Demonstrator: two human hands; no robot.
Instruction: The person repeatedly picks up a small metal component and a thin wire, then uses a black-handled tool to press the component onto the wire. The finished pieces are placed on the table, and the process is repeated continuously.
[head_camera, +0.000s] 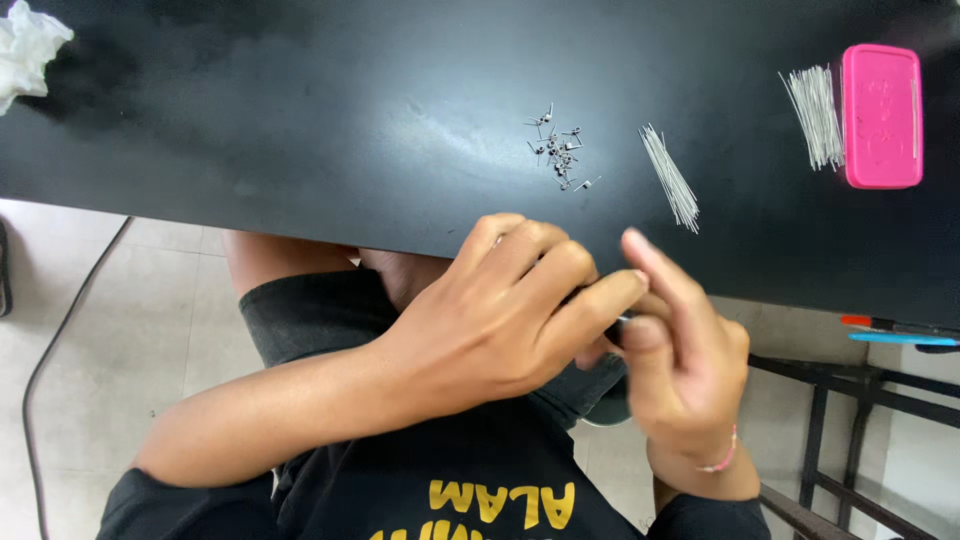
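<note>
Both hands, left hand (500, 315) and right hand (680, 360), pinch a small dark tool with closed fingers; a small pile of finished wire coils (558, 150) lies on the tabletop (350, 120), with many straight wires (670, 178) left.

A pink case (881, 115) lies far right of the fingers, crumpled white tissue (25, 50) far left, coloured pens (895, 330) just right.

Two bundles of straight wires (669, 176) (815, 116), one pink case (881, 115), one white tissue (25, 50) — perhaps a dozen small coils (557, 152).
</note>
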